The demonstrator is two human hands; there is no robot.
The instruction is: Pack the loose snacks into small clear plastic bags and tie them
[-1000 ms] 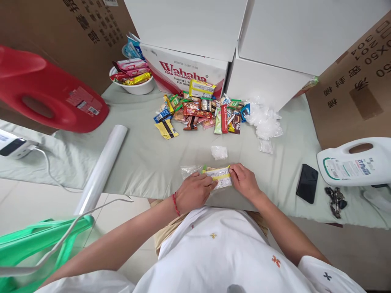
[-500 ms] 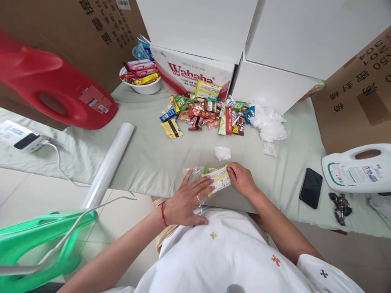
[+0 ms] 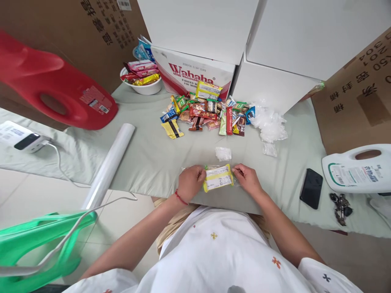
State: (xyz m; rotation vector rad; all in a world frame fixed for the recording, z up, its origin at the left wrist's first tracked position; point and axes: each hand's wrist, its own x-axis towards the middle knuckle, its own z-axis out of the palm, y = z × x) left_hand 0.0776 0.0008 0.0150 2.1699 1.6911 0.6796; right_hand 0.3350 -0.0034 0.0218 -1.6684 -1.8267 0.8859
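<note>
A yellow-and-white snack packet [image 3: 218, 178] lies at the table's front edge, its printed side up. It rests in or on a clear plastic bag [image 3: 210, 167], whose edges show around it; which of the two is hard to tell. My left hand [image 3: 191, 182] is closed at the packet's left end, gripping the bag there with the thumb beside the packet. At the other end my right hand [image 3: 247, 178] pinches the bag's edge by the upper right corner. Just beyond lies a small folded clear bag [image 3: 223, 154].
Behind is a pile of wrapped snacks [image 3: 204, 114] against a Wahaha carton [image 3: 192, 73]. A snack-filled white bowl [image 3: 146, 88] stands left of it, crumpled clear bags [image 3: 270, 124] right. A phone [image 3: 311, 188], keys [image 3: 341, 208] and white bottle [image 3: 357, 169] sit at right; a plastic roll [image 3: 110, 162] at left.
My left hand, which lay spread over the packet, has closed and drawn back to its left end. The packet is turned more squarely to me, and my right hand has moved from the packet to the bag's edge.
</note>
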